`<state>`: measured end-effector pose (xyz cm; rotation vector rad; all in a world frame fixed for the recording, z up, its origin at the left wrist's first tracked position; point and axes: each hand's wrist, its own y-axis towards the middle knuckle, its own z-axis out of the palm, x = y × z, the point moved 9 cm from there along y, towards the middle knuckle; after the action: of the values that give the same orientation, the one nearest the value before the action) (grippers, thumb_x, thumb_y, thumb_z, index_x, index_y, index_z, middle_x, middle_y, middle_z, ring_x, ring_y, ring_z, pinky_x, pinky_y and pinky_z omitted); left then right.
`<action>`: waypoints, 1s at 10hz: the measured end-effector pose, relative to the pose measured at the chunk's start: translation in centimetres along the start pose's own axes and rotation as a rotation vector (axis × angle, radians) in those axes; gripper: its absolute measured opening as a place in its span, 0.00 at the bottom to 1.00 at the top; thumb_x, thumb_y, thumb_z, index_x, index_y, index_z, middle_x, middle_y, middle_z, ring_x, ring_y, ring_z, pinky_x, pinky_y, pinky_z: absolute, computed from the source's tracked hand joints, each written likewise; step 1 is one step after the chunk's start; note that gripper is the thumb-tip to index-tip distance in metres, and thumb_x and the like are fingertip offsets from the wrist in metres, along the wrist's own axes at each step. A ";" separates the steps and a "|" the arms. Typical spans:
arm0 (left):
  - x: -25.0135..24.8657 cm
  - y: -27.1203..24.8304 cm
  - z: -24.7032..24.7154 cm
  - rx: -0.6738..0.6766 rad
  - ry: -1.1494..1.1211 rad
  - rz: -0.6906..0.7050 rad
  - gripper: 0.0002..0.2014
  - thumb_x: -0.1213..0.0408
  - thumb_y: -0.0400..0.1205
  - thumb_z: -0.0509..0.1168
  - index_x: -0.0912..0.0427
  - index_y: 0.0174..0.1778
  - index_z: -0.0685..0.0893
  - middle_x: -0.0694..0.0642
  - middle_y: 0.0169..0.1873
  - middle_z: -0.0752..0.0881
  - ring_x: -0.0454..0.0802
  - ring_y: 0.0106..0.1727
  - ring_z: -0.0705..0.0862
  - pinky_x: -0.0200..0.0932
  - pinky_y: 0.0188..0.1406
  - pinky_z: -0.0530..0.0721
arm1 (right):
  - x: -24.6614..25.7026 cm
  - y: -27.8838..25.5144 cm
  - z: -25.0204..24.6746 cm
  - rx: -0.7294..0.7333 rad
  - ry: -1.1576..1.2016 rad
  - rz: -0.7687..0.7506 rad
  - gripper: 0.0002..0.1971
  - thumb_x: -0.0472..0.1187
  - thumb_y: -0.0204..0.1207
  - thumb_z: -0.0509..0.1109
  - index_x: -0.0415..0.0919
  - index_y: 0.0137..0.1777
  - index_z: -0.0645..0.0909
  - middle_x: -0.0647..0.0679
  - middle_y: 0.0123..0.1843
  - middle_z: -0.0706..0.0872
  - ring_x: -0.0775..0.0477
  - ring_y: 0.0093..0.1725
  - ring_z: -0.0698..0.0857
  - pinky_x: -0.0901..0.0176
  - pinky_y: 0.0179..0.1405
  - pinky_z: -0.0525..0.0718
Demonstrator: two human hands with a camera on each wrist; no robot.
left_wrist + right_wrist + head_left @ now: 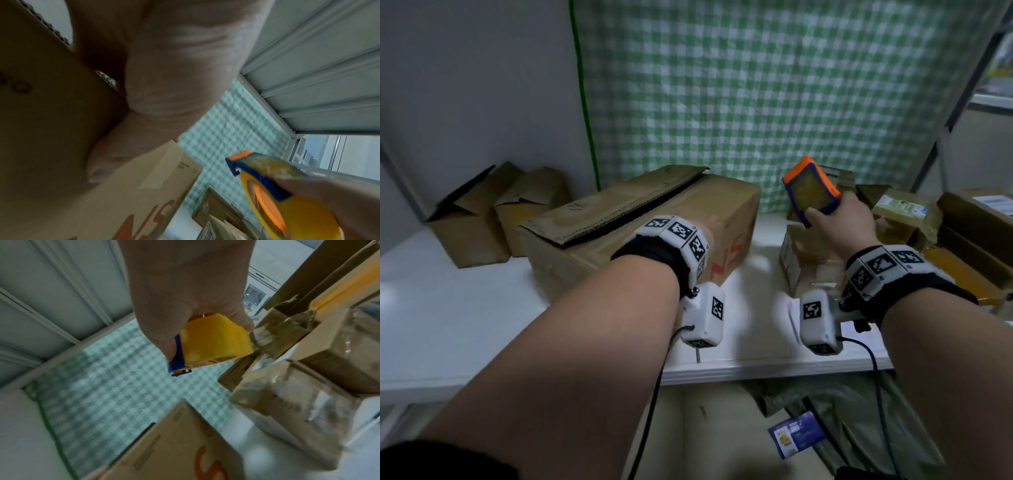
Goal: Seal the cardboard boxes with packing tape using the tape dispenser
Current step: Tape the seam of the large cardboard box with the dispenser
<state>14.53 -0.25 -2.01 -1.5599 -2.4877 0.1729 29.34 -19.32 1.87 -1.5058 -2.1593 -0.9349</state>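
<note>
A white counter (465,308) fills the lower left and the middle of the head view. In its centre stands a large cardboard box (619,219) with red letters on the side, its top flaps not closed. At the left, near the wall, two small cardboard boxes (496,212) stand just beside each other. At the right lie several taped boxes and parcels (907,219), crowded together.

A parcel packing room: cardboard boxes (640,219) crowd a white table (465,308)

Left hand (709,224) mostly hidden behind wrist band; finger pose against large box (640,219) unclear. Red lettering on box side cut off, unreadable. Small boxes (287,410) at right blurred.
</note>
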 end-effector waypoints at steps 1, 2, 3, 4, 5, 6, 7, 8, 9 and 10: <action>1.0 -1.8 0.5 -0.044 0.011 0.109 0.29 0.69 0.85 0.58 0.54 0.83 0.58 0.60 0.77 0.69 0.60 0.75 0.71 0.50 0.70 0.71 | 4.1 -1.3 -1.0 -0.017 0.169 -0.036 0.19 0.50 0.76 0.67 0.33 0.55 0.77 0.41 0.47 0.80 0.38 0.47 0.80 0.53 0.40 0.72; 1.7 -4.1 1.0 0.035 -0.033 0.136 0.44 0.73 0.79 0.64 0.44 0.83 0.45 0.56 0.81 0.62 0.58 0.75 0.70 0.47 0.65 0.75 | 8.2 -3.1 -1.1 0.039 0.314 -0.057 0.16 0.53 0.75 0.67 0.38 0.47 0.75 0.45 0.41 0.78 0.40 0.44 0.79 0.52 0.39 0.75; 2.6 -6.0 1.6 0.094 -0.042 0.199 0.52 0.72 0.72 0.70 0.35 0.81 0.43 0.51 0.83 0.57 0.57 0.77 0.68 0.52 0.69 0.76 | 11.9 -4.9 -0.4 0.131 0.406 -0.060 0.18 0.56 0.71 0.70 0.40 0.44 0.77 0.44 0.42 0.82 0.37 0.46 0.83 0.45 0.44 0.83; 4.0 -8.0 2.0 0.104 -0.042 0.255 0.54 0.69 0.69 0.75 0.35 0.81 0.47 0.47 0.83 0.56 0.53 0.80 0.63 0.52 0.75 0.69 | 14.2 -6.7 0.9 0.228 0.440 -0.044 0.26 0.59 0.68 0.70 0.36 0.54 0.82 0.41 0.47 0.84 0.39 0.46 0.83 0.48 0.42 0.80; 5.9 -10.0 1.6 0.074 -0.077 0.301 0.51 0.72 0.70 0.75 0.40 0.82 0.53 0.46 0.82 0.56 0.48 0.80 0.60 0.43 0.76 0.62 | 15.8 -7.8 2.0 0.285 0.401 -0.056 0.17 0.53 0.74 0.70 0.38 0.50 0.82 0.40 0.46 0.81 0.43 0.43 0.79 0.53 0.40 0.74; 9.6 -11.0 1.6 0.051 -0.175 0.212 0.46 0.73 0.72 0.73 0.38 0.80 0.59 0.46 0.80 0.64 0.49 0.76 0.67 0.43 0.72 0.69 | 17.1 -8.8 2.9 0.356 0.380 -0.055 0.23 0.50 0.76 0.69 0.29 0.58 0.81 0.34 0.46 0.83 0.43 0.44 0.79 0.47 0.45 0.79; 14.7 -11.3 2.0 0.042 -0.321 0.029 0.41 0.55 0.72 0.75 0.38 0.79 0.63 0.46 0.79 0.66 0.50 0.76 0.67 0.48 0.74 0.66 | 17.7 -9.0 3.5 0.405 0.341 -0.038 0.24 0.52 0.77 0.68 0.29 0.61 0.80 0.36 0.48 0.84 0.43 0.43 0.79 0.51 0.42 0.75; 19.0 -10.8 3.0 0.036 -0.435 -0.213 0.47 0.29 0.70 0.64 0.42 0.82 0.54 0.52 0.82 0.59 0.56 0.80 0.62 0.55 0.78 0.62 | 17.7 -9.0 3.6 0.437 0.287 -0.005 0.16 0.54 0.79 0.65 0.38 0.45 0.79 0.41 0.44 0.80 0.45 0.37 0.77 0.57 0.34 0.72; 20.9 -10.2 3.4 -0.024 -0.398 -0.364 0.52 0.30 0.71 0.62 0.49 0.84 0.44 0.60 0.82 0.57 0.62 0.78 0.65 0.54 0.73 0.69 | 17.3 -8.7 3.4 0.451 0.264 0.018 0.18 0.54 0.82 0.61 0.44 0.34 0.71 0.44 0.40 0.76 0.46 0.36 0.75 0.59 0.30 0.68; 20.7 -9.4 3.5 0.018 -0.397 -0.358 0.54 0.32 0.72 0.64 0.52 0.83 0.40 0.59 0.82 0.59 0.61 0.76 0.68 0.53 0.72 0.70 | 16.8 -8.4 3.1 0.492 0.276 0.044 0.18 0.55 0.82 0.60 0.45 0.34 0.72 0.45 0.38 0.76 0.45 0.35 0.75 0.57 0.31 0.68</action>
<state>-3.27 14.30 -1.34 -1.1316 -3.0060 0.4868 15.51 -7.37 7.31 -1.1083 -1.9573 -0.5050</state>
